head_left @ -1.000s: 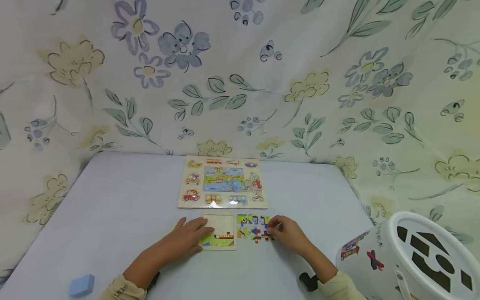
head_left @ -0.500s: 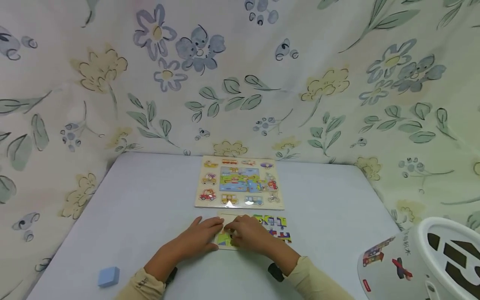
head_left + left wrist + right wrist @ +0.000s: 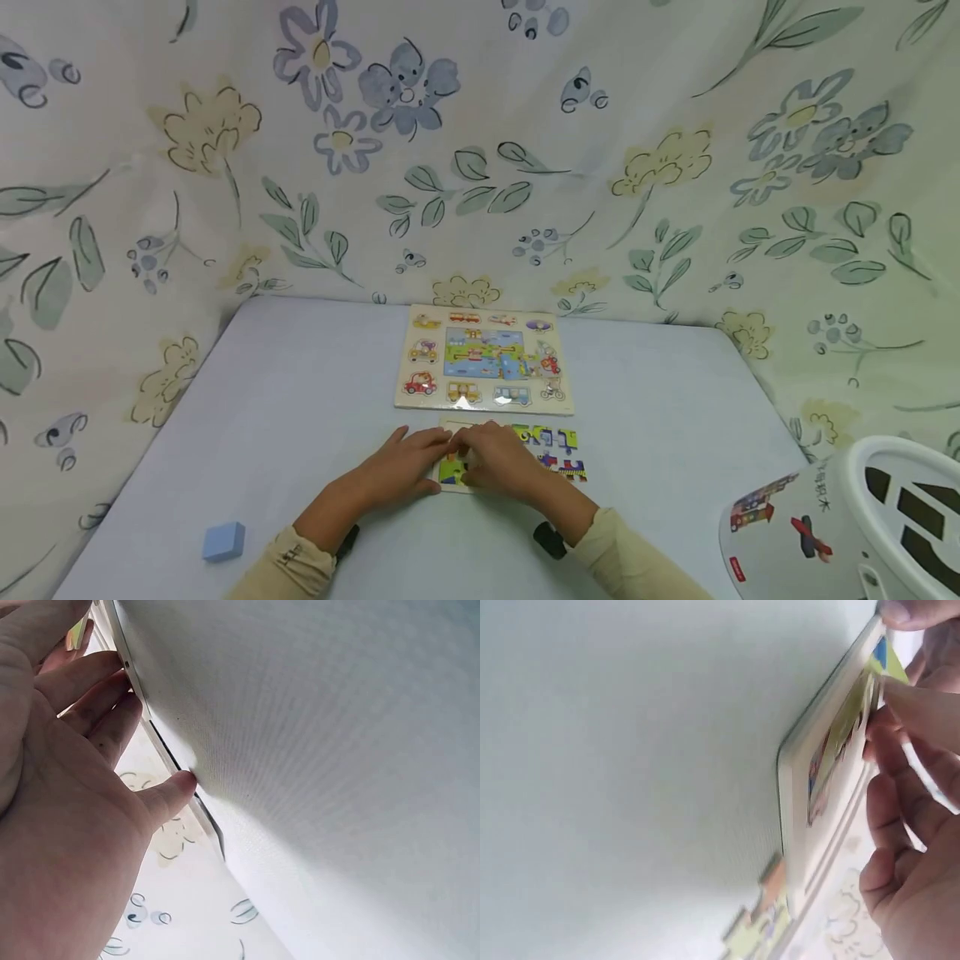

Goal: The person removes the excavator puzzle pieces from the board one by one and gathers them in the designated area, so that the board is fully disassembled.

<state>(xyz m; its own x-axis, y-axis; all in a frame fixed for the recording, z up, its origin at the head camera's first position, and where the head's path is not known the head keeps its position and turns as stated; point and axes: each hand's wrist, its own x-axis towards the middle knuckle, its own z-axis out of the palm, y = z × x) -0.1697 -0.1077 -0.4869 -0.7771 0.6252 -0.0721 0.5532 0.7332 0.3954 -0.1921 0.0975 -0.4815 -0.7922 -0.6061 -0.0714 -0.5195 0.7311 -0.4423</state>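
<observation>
left hand (image 3: pixel 397 467), thumb apart, likely steadies puzzle tray (image 3: pixel 795 802) from its left while right hand (image 3: pixel 506 467) pinches piece (image 3: pixel 894 666) over it.

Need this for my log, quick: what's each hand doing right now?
Left hand: open, touching the puzzle board.
Right hand: closed, pinching a puzzle piece.
</observation>
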